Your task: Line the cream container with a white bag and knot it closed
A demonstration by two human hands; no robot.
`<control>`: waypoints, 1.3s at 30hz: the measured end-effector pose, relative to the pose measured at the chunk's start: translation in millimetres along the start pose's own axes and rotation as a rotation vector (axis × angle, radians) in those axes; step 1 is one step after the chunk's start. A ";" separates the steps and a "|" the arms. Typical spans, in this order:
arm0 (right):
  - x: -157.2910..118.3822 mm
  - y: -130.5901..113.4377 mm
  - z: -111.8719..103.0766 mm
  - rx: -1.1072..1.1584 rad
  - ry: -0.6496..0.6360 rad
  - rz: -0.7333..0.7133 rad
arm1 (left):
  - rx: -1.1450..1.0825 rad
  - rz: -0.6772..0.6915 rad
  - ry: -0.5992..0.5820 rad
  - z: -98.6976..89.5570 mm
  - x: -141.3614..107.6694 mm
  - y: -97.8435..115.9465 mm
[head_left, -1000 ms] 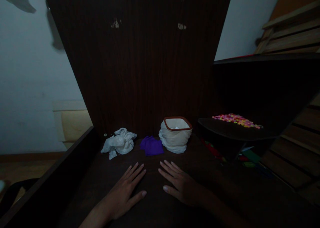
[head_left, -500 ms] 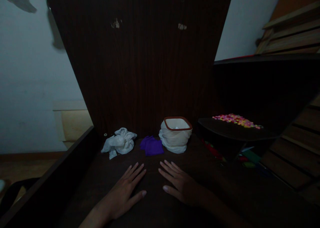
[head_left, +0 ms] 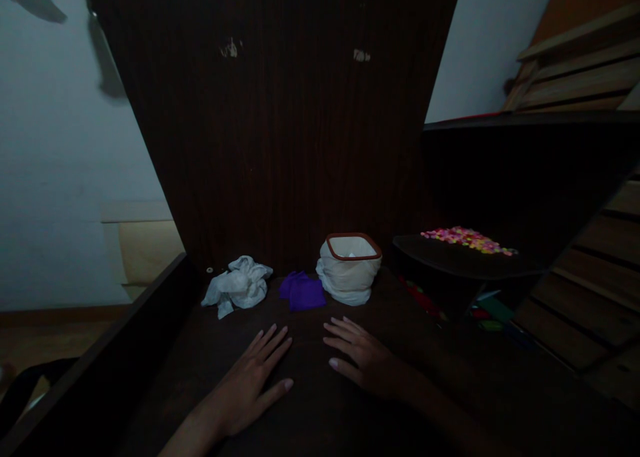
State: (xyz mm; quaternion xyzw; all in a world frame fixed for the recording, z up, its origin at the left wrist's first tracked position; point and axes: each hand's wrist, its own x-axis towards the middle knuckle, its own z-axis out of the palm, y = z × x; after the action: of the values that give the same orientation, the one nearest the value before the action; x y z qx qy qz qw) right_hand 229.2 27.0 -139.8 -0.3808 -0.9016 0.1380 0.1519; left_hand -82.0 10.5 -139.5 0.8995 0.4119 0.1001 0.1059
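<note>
My left hand point(head_left: 250, 378) lies flat on the dark wooden surface point(head_left: 300, 417), fingers spread, holding nothing. To its right, my right hand point(head_left: 363, 357) is also empty, its fingers apart and pointing inward. Beyond the left hand sits a crumpled white plastic bag point(head_left: 243, 283). A folded purple cloth point(head_left: 305, 292) lies between that bag and a small bin point(head_left: 350, 280) with a white liner and a brown square rim. Neither hand touches these things.
A dark upright panel point(head_left: 275, 123) rises behind the objects. On the right, a dark shelf point(head_left: 440, 260) carries small pink and yellow pieces point(head_left: 467, 239), with red and green items beneath it. A raised board point(head_left: 100, 350) edges the left side.
My right hand has shifted slightly right and its fingers have turned a little. My left hand stays where it was. The view has moved slightly.
</note>
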 end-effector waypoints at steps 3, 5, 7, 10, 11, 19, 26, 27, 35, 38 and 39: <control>2.9 6.6 -16.3 -0.073 0.192 -0.031 | -0.013 -0.013 -0.006 -0.2 -0.1 0.5; 6.0 10.0 -34.4 -0.118 0.366 -0.073 | -0.013 -0.017 -0.025 -0.7 -0.3 1.0; 10.4 13.0 -55.7 -0.163 0.542 -0.093 | -0.015 -0.017 -0.042 -1.6 -0.4 1.6; 19.2 21.2 -85.0 -0.261 0.715 -0.051 | -0.029 -0.027 -0.052 -2.9 -0.3 2.0; 22.6 25.8 -92.3 -0.296 0.741 -0.023 | -0.034 -0.028 -0.051 -3.3 -0.3 1.9; 44.0 67.0 -98.3 -0.422 0.669 0.055 | -0.065 0.006 -0.005 -3.0 -0.4 0.4; 45.8 68.2 -96.7 -0.547 0.728 0.099 | -0.073 -0.008 -0.021 -4.2 -1.1 1.4; 44.4 67.3 -97.5 -0.573 0.740 0.111 | -0.075 -0.008 -0.020 -4.5 -1.1 1.6; 19.7 40.6 -109.4 -0.768 0.847 0.132 | -0.123 -0.028 -0.003 -2.7 -2.2 2.8; 12.6 13.8 -114.7 -0.831 0.858 0.064 | -0.199 -0.077 0.050 2.3 -4.2 2.2; 11.2 2.9 -115.3 -0.848 0.856 0.027 | -0.231 -0.111 0.067 3.7 -4.7 2.8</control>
State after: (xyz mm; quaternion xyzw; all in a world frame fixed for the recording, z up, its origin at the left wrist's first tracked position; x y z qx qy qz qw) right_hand 267.3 52.5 -33.4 -0.4414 -0.7319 -0.3973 0.3341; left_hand -82.0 4.7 -142.7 0.8533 0.4500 0.1711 0.2004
